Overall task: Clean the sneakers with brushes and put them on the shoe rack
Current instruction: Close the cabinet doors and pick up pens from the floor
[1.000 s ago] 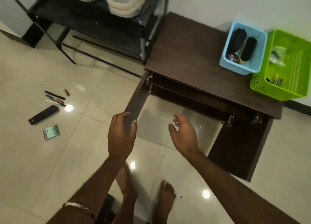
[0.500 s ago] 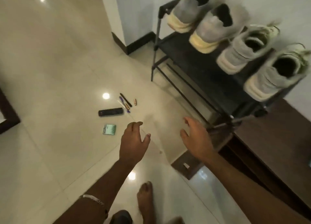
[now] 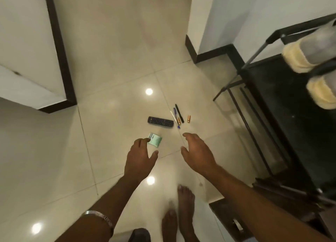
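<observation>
The black shoe rack (image 3: 283,103) stands at the right edge. Two grey sneakers with cream soles show on its top shelf, one (image 3: 309,52) behind the other (image 3: 323,91), both cut off by the frame. My left hand (image 3: 140,158) and my right hand (image 3: 198,154) hover empty over the tiled floor, fingers loosely spread, palms down. Neither hand touches anything. No brush is in view.
On the floor ahead lie a black remote (image 3: 160,121), several pens (image 3: 177,114), two small copper-coloured cylinders, one of them (image 3: 189,118), and a green card (image 3: 155,139). A dark wooden cabinet corner (image 3: 236,221) is at lower right. White walls with dark skirting (image 3: 60,60) flank a passage.
My view has swung left, away from the wooden cabinet and baskets, past the rack, toward the open floor. Both hands stay empty and raised in front of me.
</observation>
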